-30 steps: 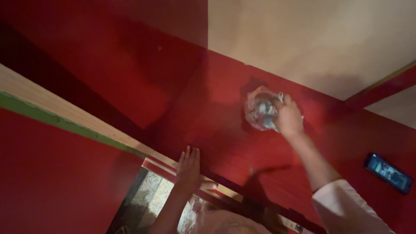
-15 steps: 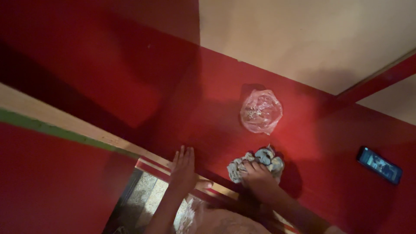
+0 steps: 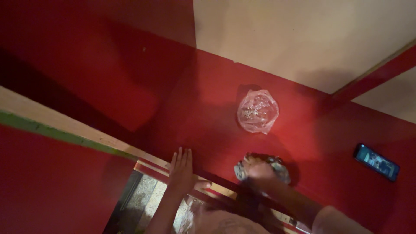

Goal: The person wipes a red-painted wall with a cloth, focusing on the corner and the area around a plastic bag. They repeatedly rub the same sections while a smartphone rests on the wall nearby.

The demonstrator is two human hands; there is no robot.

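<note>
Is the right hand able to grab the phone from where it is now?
Probably yes. The phone lies in the open on the red surface, nothing between it and the right hand, though that hand is closed on a crumpled cloth.

A crumpled clear plastic bag [image 3: 257, 112] lies on the red surface [image 3: 208, 121] near the middle of the view, and at about four o'clock from it, well apart near the right edge, a dark rectangular phone [image 3: 375, 162] lies face up with its bluish screen lit.
</note>
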